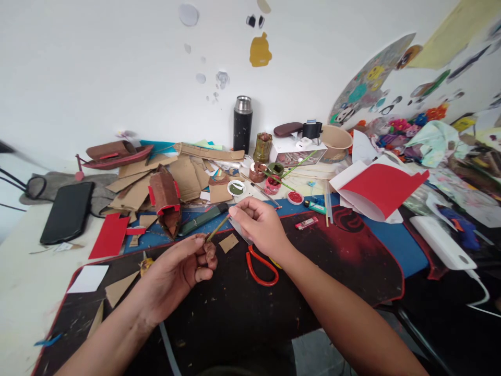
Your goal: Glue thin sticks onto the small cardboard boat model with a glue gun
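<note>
Between left hand and right hand, holding thin green stick on a slant, rising away toward the right. Clamped near its lower end by the left fingers, with thumb on top; pinched at its upper end by the right fingers, thumb against index. Gripped at both ends probably for steadiness, leaving the middle bare and in plain sight. Can't tell lump from smear in brown patch at the left fingertips. Just below the right fingers, noting scissors with red handle toward the body and blades partly hidden; likely parked there for quick reach. Between both sets of fingers, flat on dark mat, spotting small cardboard square, loose, maybe an offcut. Beyond the left fingers, seeing brown roofed model next to cardboard scraps, apparently pushed back for elbow room. Past the right fingers, finding open paint pots bunched together, with more green sticks laid across, perhaps to hold ends off the counter. Also beyond the fingers, logging green-smeared lid and red-smeared lid, set paint side up, presumably to spare the surface.
</note>
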